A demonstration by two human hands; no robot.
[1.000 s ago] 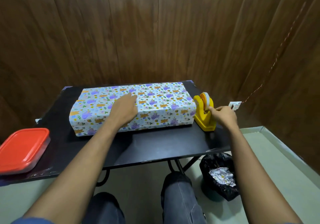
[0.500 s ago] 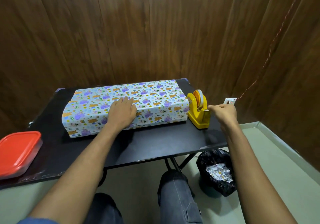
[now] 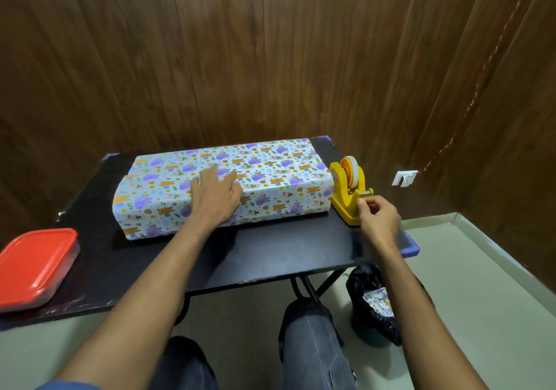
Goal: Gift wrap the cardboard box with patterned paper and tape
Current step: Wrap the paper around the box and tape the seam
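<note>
A small wood-panelled room, likely in a home, serves as a makeshift craft corner. Dark brown wooden wall panels (image 3: 270,58) rise behind a black folding table (image 3: 270,254). Right of the table, a white wall socket (image 3: 405,178); below its right edge, a black-lined waste bin (image 3: 373,305) stands on pale floor tiles (image 3: 481,284).

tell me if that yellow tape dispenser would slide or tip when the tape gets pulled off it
The yellow tape dispenser looks wide-based and chunky, so it probably won't tip. It stands free on the smooth black table, and neither hand steadies it, so it may slide toward the right hand pinching at the tape end. The left hand rests on the wrapped box.
</note>
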